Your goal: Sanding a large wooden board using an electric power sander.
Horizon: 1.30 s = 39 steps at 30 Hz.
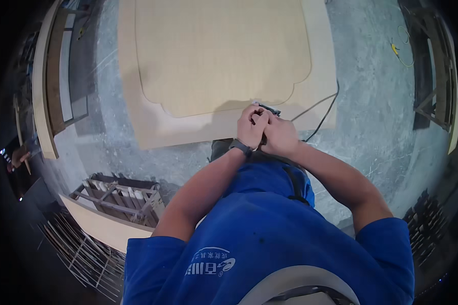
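Note:
Both my hands are close together at the near edge of a large pale wood panel [158, 133]. A dark curved outline with notched corners runs around the panel's slightly darker inner area [224, 56]. My left hand [249, 128], with a dark band on its wrist, is closed around a small dark corded tool [268, 109]. My right hand [281, 134] is closed against it from the other side, fingers touching the left. Most of the tool is hidden by my hands, so its exact kind cannot be made out. It sits at the outline's near edge.
A black cord [333, 104] loops over the panel's right edge. Grey concrete floor [371, 66] lies around. Wooden frames stand at left [45, 81] and right [445, 81]. A rack of wood pieces [119, 198] is at lower left. A yellow-handled item [395, 49] lies at far right.

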Each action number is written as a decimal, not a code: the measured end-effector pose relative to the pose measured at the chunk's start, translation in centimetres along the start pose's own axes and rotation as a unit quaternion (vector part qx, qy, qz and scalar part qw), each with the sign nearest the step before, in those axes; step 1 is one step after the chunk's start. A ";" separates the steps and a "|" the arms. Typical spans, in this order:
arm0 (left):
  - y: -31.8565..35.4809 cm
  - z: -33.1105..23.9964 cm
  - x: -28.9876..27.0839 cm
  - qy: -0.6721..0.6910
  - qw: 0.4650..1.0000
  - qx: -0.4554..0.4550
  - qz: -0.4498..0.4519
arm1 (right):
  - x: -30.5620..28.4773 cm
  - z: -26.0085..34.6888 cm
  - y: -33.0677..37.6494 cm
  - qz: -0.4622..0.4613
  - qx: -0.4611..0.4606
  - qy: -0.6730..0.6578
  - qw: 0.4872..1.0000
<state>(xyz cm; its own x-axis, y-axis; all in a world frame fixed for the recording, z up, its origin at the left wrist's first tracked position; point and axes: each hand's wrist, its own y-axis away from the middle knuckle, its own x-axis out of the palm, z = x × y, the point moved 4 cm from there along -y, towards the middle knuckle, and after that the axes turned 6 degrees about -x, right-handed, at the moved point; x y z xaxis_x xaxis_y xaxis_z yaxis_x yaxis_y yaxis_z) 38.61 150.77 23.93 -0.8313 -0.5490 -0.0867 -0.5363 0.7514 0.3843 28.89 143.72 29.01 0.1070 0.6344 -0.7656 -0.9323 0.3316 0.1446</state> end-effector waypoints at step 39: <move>-16.5 -13.1 13.8 0.046 0.997 -0.061 0.022 | -19.1 -14.2 -6.1 -0.034 0.016 0.029 0.999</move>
<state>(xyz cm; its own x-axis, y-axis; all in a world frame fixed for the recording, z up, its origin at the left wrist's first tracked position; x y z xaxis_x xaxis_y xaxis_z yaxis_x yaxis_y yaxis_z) 37.88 125.97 28.39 -0.8339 -0.5517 0.0157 -0.4729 0.7289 0.4950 27.66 119.66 33.82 0.1482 0.5690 -0.8089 -0.9123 0.3944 0.1103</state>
